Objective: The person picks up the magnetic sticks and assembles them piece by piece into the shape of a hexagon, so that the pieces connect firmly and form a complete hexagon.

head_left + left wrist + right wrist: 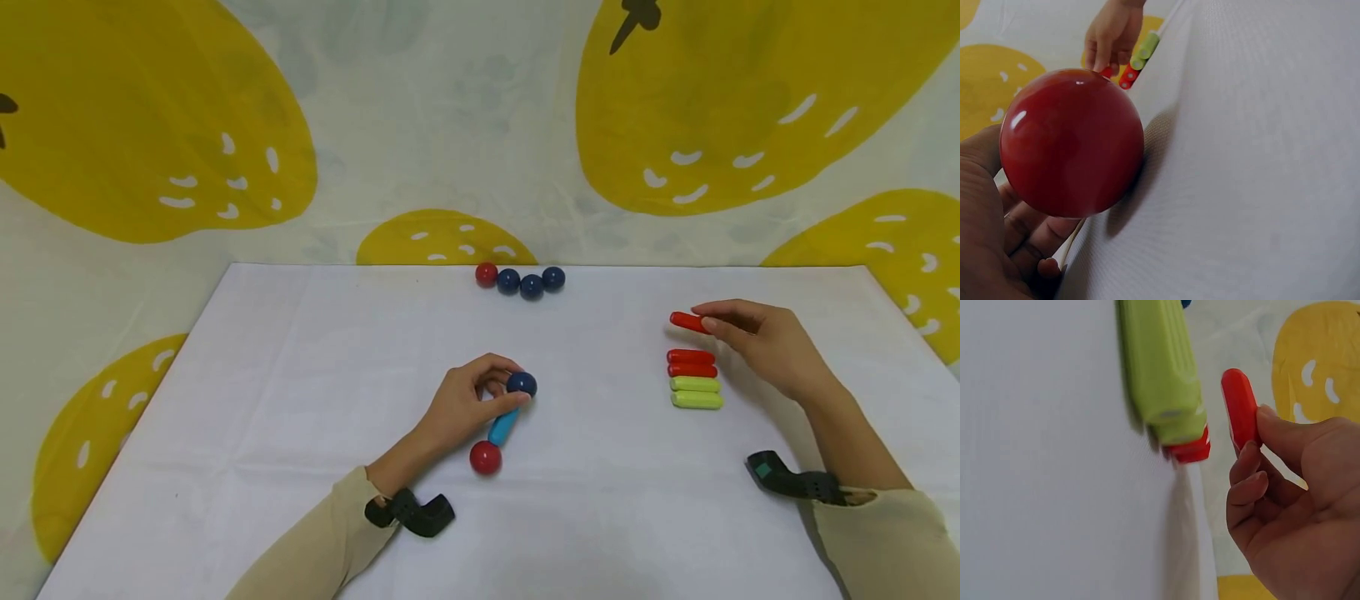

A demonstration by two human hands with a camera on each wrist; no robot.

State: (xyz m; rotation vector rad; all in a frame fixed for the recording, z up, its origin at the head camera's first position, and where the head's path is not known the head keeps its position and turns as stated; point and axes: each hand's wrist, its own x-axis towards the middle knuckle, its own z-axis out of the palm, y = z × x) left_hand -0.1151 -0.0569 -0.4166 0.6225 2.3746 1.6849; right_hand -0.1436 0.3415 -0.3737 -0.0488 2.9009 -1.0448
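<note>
Tabletop [600,517] room between left hand [467,396] pinching one of four navy balls [522,382], right hand [765,346] one of three red rods [686,322]

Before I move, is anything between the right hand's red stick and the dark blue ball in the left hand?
Nothing visible: only white tabletop shows between the held red stick and the held dark blue ball.

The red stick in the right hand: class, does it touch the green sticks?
Apart: in the head view, tabletop and two more red sticks separate the held stick from the green sticks.
</note>
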